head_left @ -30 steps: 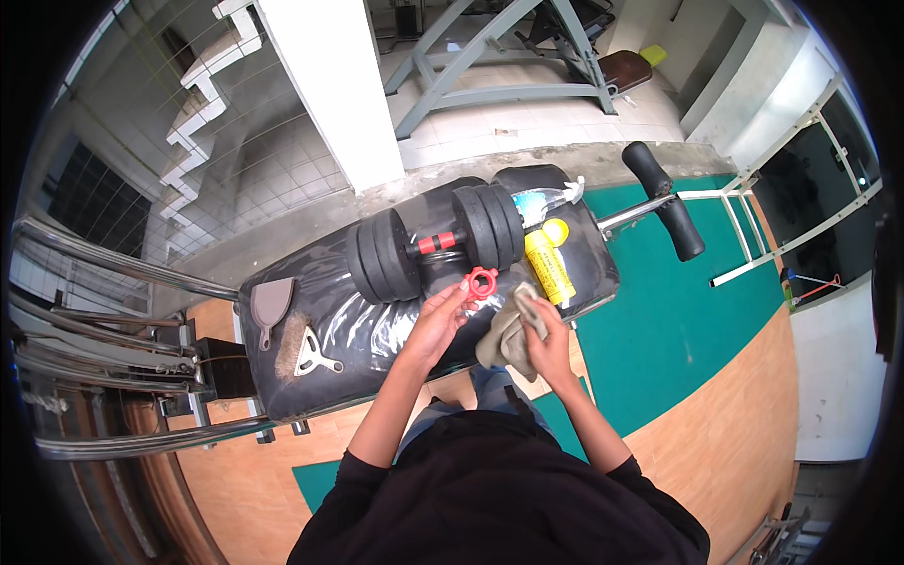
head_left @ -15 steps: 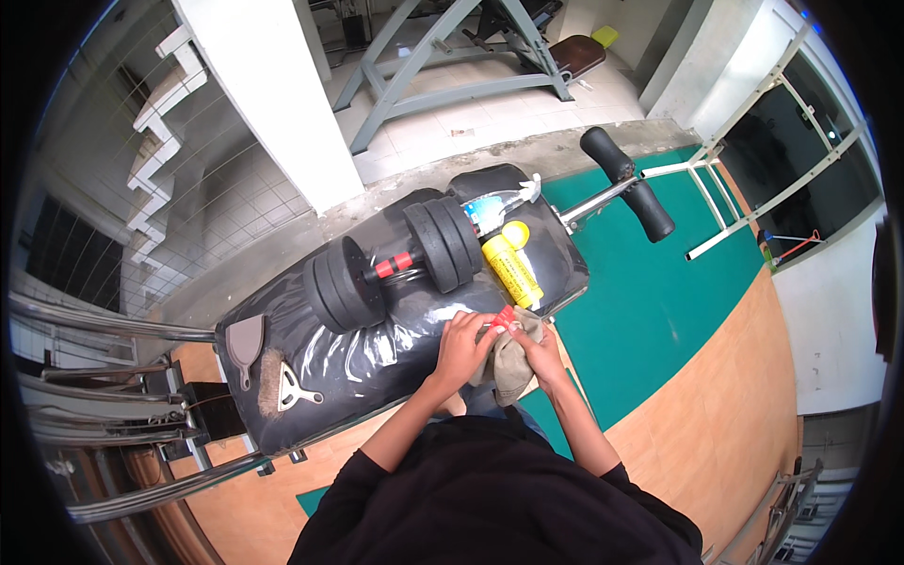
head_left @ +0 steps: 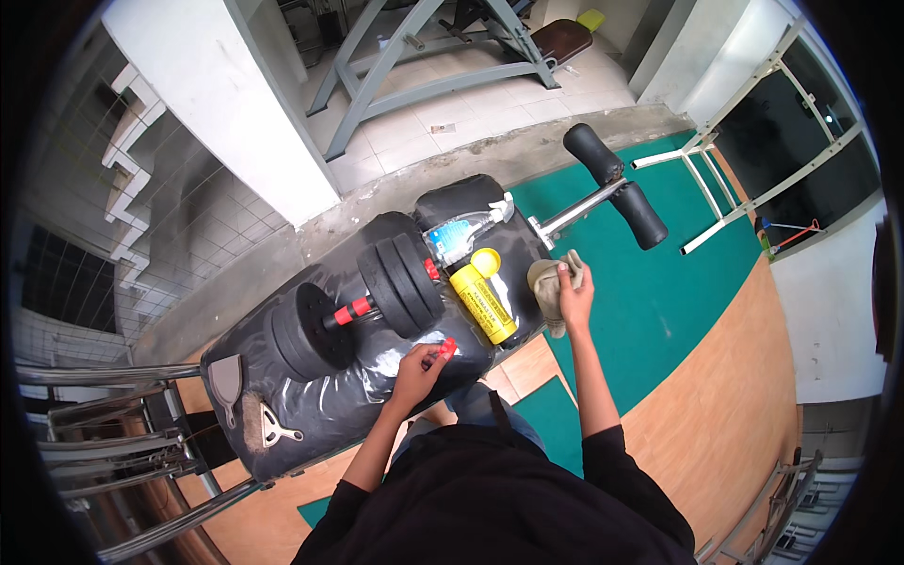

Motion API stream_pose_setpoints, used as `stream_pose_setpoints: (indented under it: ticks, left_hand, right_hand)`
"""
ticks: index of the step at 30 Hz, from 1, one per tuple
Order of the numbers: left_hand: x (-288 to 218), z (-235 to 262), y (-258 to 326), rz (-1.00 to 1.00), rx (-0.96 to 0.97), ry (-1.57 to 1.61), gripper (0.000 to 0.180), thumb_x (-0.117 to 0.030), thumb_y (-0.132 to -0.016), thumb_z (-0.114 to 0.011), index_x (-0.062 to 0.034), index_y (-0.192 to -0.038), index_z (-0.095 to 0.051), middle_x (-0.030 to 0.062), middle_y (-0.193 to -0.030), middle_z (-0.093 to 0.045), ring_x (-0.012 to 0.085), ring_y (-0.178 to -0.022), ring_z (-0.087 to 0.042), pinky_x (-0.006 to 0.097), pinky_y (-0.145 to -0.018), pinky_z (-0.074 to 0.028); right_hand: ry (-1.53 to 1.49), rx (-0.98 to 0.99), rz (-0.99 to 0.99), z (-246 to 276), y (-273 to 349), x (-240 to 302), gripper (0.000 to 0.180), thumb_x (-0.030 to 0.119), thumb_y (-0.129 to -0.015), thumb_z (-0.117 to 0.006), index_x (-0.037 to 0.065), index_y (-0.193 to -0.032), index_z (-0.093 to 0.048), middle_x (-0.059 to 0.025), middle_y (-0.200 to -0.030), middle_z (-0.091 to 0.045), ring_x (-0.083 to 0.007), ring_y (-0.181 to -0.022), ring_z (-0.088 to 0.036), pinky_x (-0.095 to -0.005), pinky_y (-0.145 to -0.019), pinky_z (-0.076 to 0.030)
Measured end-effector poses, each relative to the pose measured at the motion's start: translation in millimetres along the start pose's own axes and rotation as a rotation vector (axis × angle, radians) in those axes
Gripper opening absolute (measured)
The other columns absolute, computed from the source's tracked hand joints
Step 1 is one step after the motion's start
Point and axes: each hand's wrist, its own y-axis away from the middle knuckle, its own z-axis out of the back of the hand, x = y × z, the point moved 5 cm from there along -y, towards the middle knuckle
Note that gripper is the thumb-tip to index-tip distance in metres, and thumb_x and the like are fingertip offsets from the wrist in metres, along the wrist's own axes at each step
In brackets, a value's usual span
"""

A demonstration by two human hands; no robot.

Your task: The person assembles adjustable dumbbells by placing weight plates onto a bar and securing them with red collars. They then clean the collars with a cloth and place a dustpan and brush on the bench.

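Note:
My left hand (head_left: 416,374) pinches a small red dumbbell nut (head_left: 447,347) above the near edge of the padded bench. In my right hand (head_left: 576,299), raised past the bench's right end, is a bunched beige cloth (head_left: 547,294). A dumbbell with black plates (head_left: 402,285) and a red-and-black grip (head_left: 351,312) lies across the bench; a red piece shows at its right end. Beside it, between my hands, lies a yellow canister (head_left: 483,306) with its round lid flipped back. Behind that, a clear spray bottle (head_left: 456,237) with a blue label rests on its side.
The black bench (head_left: 372,377) is wrapped in shiny plastic. At its left end lie a grey dustpan (head_left: 226,379) and a small hand brush (head_left: 273,428). Padded rollers (head_left: 640,215) stick out on the right over green matting (head_left: 640,348). A white pillar (head_left: 226,104) stands behind.
My hands have parted. The left has moved left and down with the red nut; the right has carried the cloth up and right. The view has shifted slightly.

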Motion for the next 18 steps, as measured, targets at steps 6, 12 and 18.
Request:
stream_pose_setpoints:
  ticks: [6,12,18]
  left_hand:
    - [-1.3,-1.2,-7.3,0.126,-0.049,0.030,0.019,-0.017,-0.087,-0.069,-0.0019,-0.099,-0.067,0.0055,-0.088,-0.063,0.0110,-0.072,-0.060,0.025,-0.063,-0.045]
    - [4.5,1.5,-5.6,0.204,-0.136,0.059,0.020,-0.017,-0.088,-0.069,-0.0018,-0.102,-0.067,0.0045,-0.089,-0.063,0.0090,-0.072,-0.058,0.023,-0.064,-0.044]
    - [-5.3,-5.6,-0.8,0.278,0.004,0.190,0.024,-0.016,-0.091,-0.066,-0.0014,-0.110,-0.064,-0.0002,-0.090,-0.065,0.0049,-0.077,-0.057,0.022,-0.071,-0.047]
  right_hand:
    - [0.563,0.219,-0.170,-77.8,-12.0,-127.5,0.059,0.046,-0.091,-0.053,0.002,-0.131,-0.048,-0.0224,-0.149,-0.025,-0.0376,-0.131,-0.031,-0.0461,-0.107,-0.028]
    - [0.832,0.113,0.022,-94.7,-3.1,-119.7,0.083,0.044,-0.079,-0.069,-0.008,-0.134,-0.035,-0.0251,-0.144,-0.027,-0.0409,-0.132,-0.027,-0.0519,-0.107,-0.024]
    - [0.600,0.054,0.216,-59.0,-3.9,-88.0,0.083,0.038,-0.076,-0.078,-0.007,-0.131,-0.035,-0.0223,-0.132,-0.039,-0.0349,-0.121,-0.041,-0.0433,-0.099,-0.036]
